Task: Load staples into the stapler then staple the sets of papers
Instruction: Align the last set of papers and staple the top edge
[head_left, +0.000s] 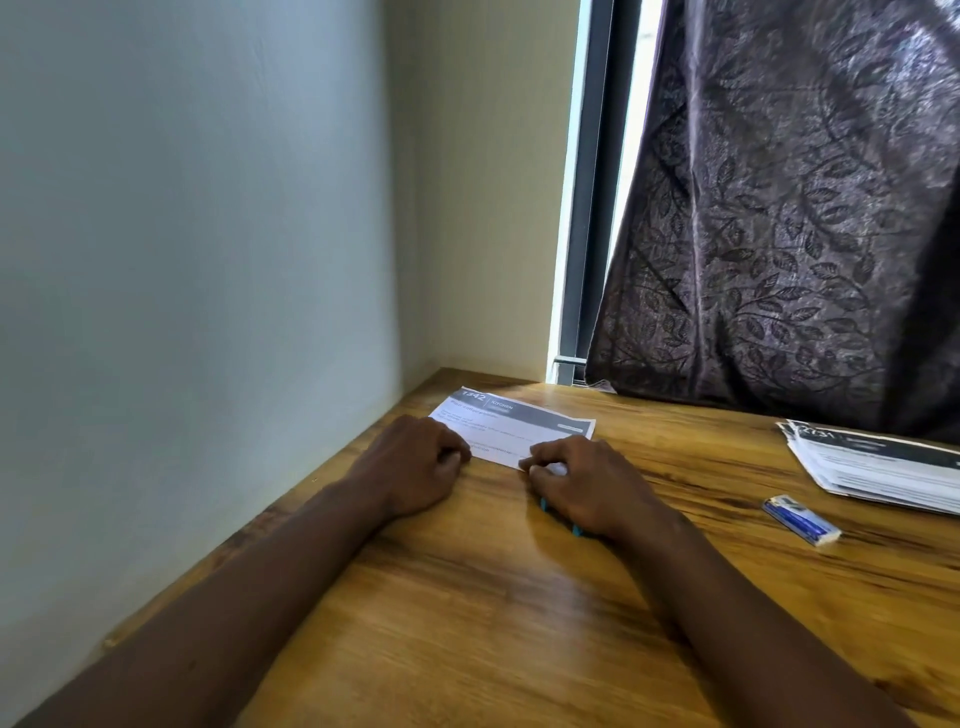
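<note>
Paper set (511, 423) laid on wooden table (493, 597) near the wall corner, left hand (415, 467) curled at its near left edge, pinch not determinable, right hand (582, 483) closed over mostly hidden teal stapler (544, 504) at the near right corner, staple box (802, 519) and paper stack (883, 467) placed well to the right.

Sheet (519, 418) header, far left: "1342" in large pale digits on the dark band.
Sheet header, right of the number: "KITCHEN" in small pale capitals, past a thin upright rule.
Sheet body: grey print lines, too blurred to read.
Stack (883, 467) header, far right: pale tilted digits on a dark band, seemingly "2131"; not certain.
Stack body: print too blurred to read.
Box (801, 519), near right: blue label, print too small to read.
</note>
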